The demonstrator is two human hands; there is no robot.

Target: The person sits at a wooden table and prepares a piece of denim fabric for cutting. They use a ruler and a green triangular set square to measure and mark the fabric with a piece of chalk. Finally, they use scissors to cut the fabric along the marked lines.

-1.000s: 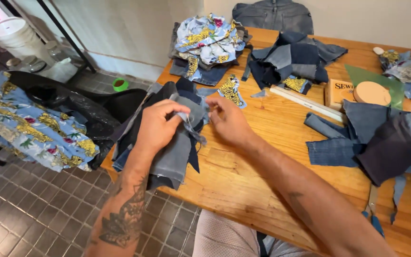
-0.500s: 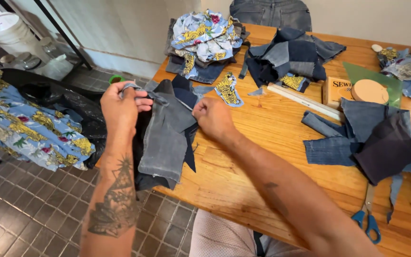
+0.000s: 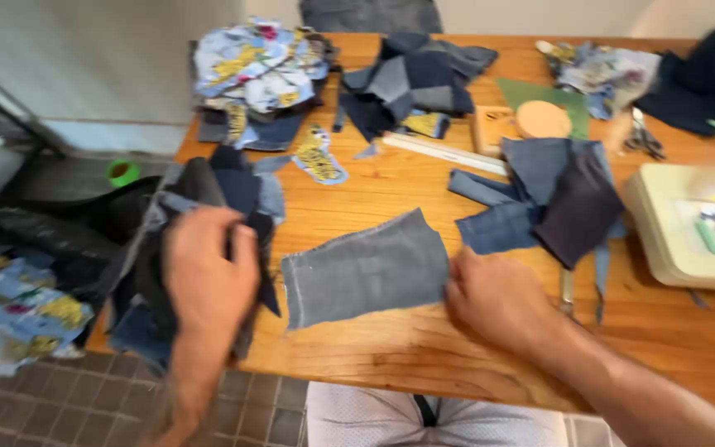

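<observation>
Hands, two. Right hand (image 3: 498, 296): fingers curled, pinching the right edge of one grey denim piece (image 3: 366, 266) lying flat on the wooden table (image 3: 391, 348). Left hand (image 3: 207, 273): closed around a dark fabric bundle (image 3: 200, 199) at the table's left edge. Beyond: one wooden ruler (image 3: 444, 152), one round cork disc (image 3: 542, 119), one pair of scissors (image 3: 644, 136).

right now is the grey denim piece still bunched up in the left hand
No, the grey denim piece lies flat on the table, held at its edge by the right hand.
</observation>
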